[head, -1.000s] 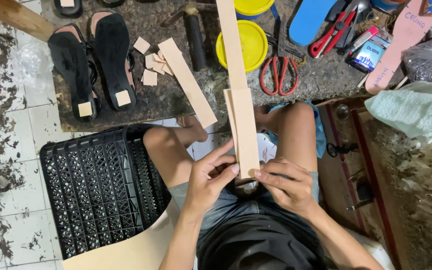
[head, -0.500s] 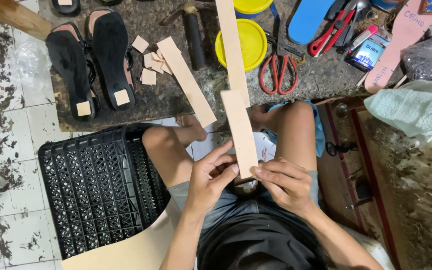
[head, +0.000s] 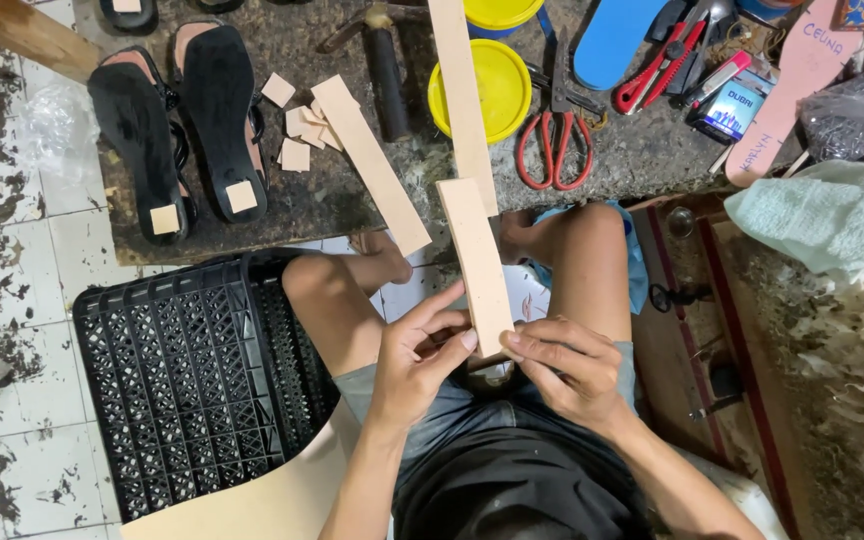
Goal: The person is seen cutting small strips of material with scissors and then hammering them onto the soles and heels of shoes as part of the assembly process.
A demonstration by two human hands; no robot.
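Here we pinch a flat tan strip (head: 477, 262) over our lap: left hand (head: 420, 358) and right hand (head: 564, 366) both close fingertips on its near end. Its far end reaches the rough stone bench (head: 642, 160), beside a longer strip (head: 462, 95), red-handled scissors (head: 553, 140) and a round yellow lid (head: 490, 88).

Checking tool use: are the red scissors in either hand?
No, the red scissors lie on the bench while the left hand and right hand hold a tan strip.
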